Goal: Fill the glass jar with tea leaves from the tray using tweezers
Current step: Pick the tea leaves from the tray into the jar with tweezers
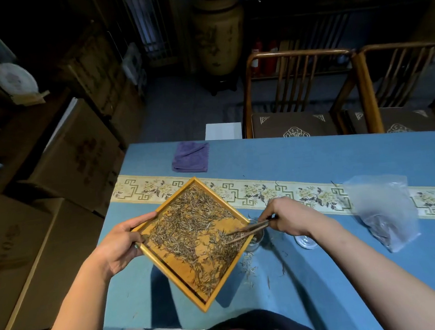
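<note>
A square wooden tray is held above the blue table, turned like a diamond. Dry tea leaves lie spread across its floor. My left hand grips the tray's left corner. My right hand holds dark wooden tweezers whose tips rest among the leaves near the tray's right corner. The glass jar stands on the table just beyond that corner, partly hidden by the tray and tweezers; some leaves show inside it.
A glass lid lies by my right wrist. A clear plastic bag sits at the right. A purple cloth lies at the far edge. Loose leaves are scattered on the blue table. Cardboard boxes stand left, chairs behind.
</note>
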